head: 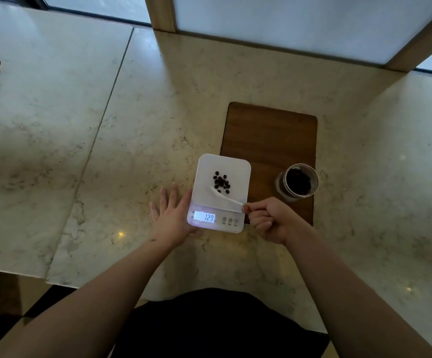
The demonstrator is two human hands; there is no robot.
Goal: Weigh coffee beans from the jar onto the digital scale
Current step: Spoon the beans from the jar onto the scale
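Beans on the scale, spoon in our right hand.

We see the white digital scale on the marble counter, its far right corner overlapping a wooden board. A small heap of coffee beans lies in the middle of its platform, and the lit display shows digits we read as roughly 729, though they are too blurred to be sure. Our right hand is curled closed, pinching the handle end of a white spoon whose bowl reaches to the near edge of the beans. Our left hand lies flat and spread wide, holding nothing, its thumb side touching the scale's left edge. The open glass jar, partly filled with beans, stands upright on the board, just right of the scale.
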